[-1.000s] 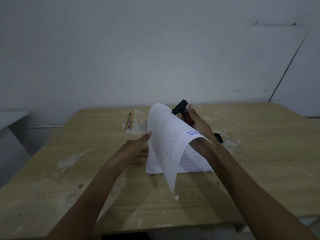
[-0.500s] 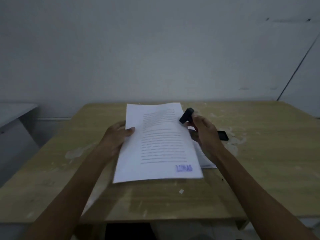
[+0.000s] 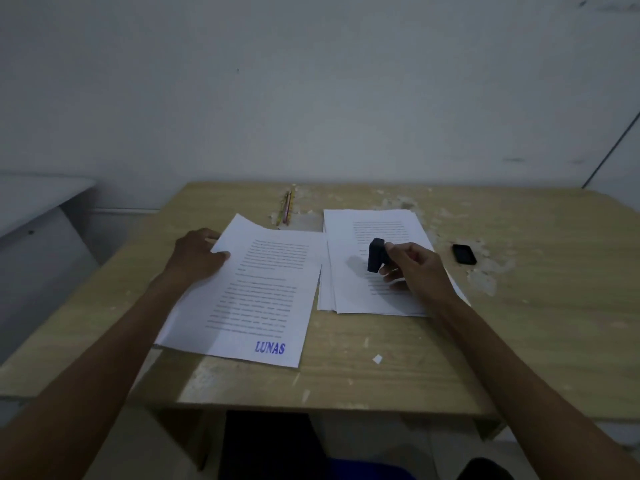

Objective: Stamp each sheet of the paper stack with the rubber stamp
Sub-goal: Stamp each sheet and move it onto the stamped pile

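The right hand (image 3: 414,268) has its grip pinched on the rubber stamp (image 3: 376,255), long axis upright, held over the paper stack (image 3: 349,282). Left of that grip, a stamped sheet (image 3: 249,292) lies on the desk (image 3: 519,323); the left hand (image 3: 197,254) pinches its edge.

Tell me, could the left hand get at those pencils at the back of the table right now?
Probably yes. The left hand grips only the edge of the stamped sheet, and bare table lies between it and the pencils; it would first have to let go of the sheet.
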